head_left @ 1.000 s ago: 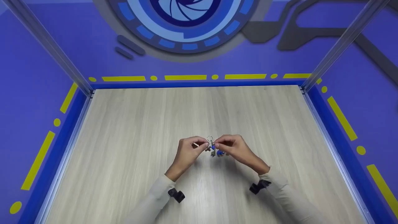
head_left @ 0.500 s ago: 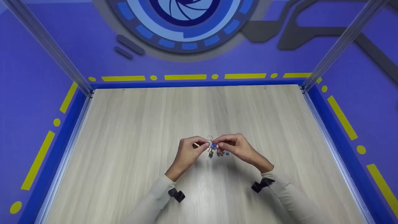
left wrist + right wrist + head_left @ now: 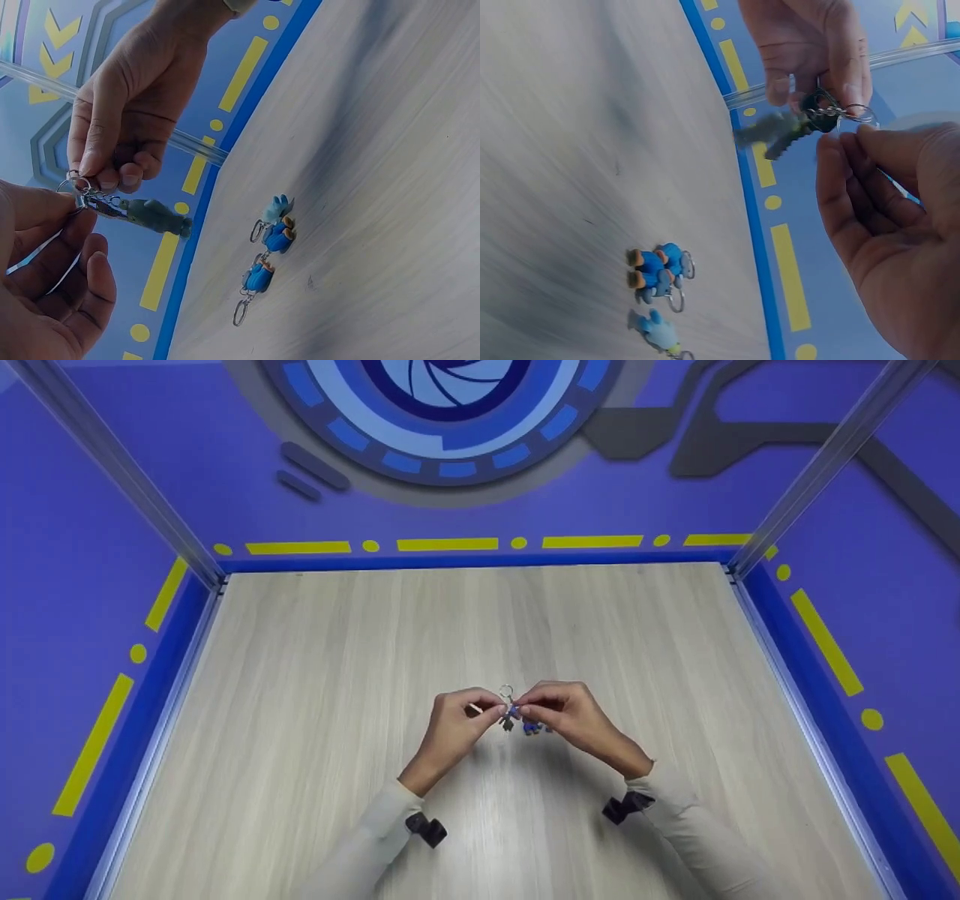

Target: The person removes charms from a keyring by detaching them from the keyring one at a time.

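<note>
Above the table my left hand (image 3: 457,729) and right hand (image 3: 581,724) meet fingertip to fingertip at a keychain. Each pinches its metal ring end between thumb and forefinger; a split ring (image 3: 506,690) stands up between them. From a short chain hangs a grey-green figure charm (image 3: 156,215), with a dark serrated strip (image 3: 786,142) beside it in the right wrist view. Fingertips partly cover the ring's joint. Below, on the table, lie more keychains: two figures in blue clothes, one blue figure (image 3: 279,235) close to another blue figure (image 3: 257,277), and a pale blue figure (image 3: 277,207).
The wood-grain table (image 3: 337,660) has purple-blue printed walls (image 3: 465,521) at its back and sides. Metal frame posts (image 3: 817,472) rise at the back corners. A dark wrist camera (image 3: 426,831) is strapped over each light sleeve.
My right hand shifts slightly right, then returns left to the ring. The hanging charm turns and swings between the fingers. My left hand stays almost still.
</note>
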`<state>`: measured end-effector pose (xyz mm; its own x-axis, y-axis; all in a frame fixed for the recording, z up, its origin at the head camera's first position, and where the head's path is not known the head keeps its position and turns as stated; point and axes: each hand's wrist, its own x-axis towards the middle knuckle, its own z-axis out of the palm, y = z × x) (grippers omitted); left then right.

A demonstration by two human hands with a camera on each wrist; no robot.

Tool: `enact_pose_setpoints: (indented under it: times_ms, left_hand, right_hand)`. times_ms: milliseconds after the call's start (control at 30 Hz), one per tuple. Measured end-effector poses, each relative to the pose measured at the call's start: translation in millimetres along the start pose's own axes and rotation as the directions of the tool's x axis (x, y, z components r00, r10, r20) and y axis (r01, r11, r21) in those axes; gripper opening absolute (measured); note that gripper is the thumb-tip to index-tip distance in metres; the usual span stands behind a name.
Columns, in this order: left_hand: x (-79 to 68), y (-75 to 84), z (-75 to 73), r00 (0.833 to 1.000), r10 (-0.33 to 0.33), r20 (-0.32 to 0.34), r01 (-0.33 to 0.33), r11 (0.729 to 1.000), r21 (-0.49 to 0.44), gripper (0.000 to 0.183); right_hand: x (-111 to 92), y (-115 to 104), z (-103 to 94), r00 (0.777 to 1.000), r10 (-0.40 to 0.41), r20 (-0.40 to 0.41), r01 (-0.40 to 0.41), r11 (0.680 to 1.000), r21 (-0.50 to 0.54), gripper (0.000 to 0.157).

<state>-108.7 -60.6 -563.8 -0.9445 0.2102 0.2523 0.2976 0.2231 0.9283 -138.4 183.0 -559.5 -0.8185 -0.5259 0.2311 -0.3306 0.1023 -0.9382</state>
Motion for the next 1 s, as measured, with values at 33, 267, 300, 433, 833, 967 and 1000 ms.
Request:
enact_pose_setpoints:
  times_ms: [33, 267, 300, 433, 833, 967, 1000]
  left_hand:
    - [0.1, -0.1, -0.1, 1.000, -0.003, -0.003, 0.003, 1.000, 0.001, 0.005]
    - [0.6, -3.2, 0.3, 1.000, -0.022, -0.019, 0.022, 1.000, -0.012, 0.005]
    - [0.6, -3.5, 0.6, 1.000, -0.024, -0.017, 0.024, 1.000, -0.016, 0.005]
    - [0.8, -3.3, 1.5, 0.999, -0.032, -0.015, 0.031, 0.999, -0.037, 0.005]
    - [-0.2, -2.2, 2.5, 0.998, -0.058, -0.028, 0.056, 0.997, -0.057, 0.006]
    - [-0.4, -1.2, 3.3, 0.997, -0.076, 0.006, 0.076, 0.995, -0.061, 0.005]
    - [-0.4, -1.1, 3.5, 0.997, -0.082, 0.015, 0.083, 0.994, -0.067, 0.005]
  right_hand:
    - [-0.6, 0.8, 0.5, 1.000, 0.004, -0.012, -0.004, 1.000, -0.004, 0.011]
    - [-4.5, 4.7, 6.1, 0.997, 0.021, -0.073, -0.016, 0.998, 0.067, 0.011]
    - [-4.9, 4.9, 7.5, 0.997, 0.014, -0.082, -0.007, 0.997, 0.082, 0.010]
    - [-5.8, 6.0, 11.5, 0.992, -0.037, -0.119, 0.047, 0.995, 0.087, 0.009]
    - [-6.3, 11.0, 13.7, 0.961, -0.266, -0.079, 0.253, 0.957, -0.144, 0.017]
    - [-5.5, 10.8, 12.7, 0.946, -0.319, -0.058, 0.298, 0.926, -0.234, 0.023]
    - [-5.2, 11.2, 12.4, 0.943, -0.329, -0.050, 0.307, 0.917, -0.253, 0.024]
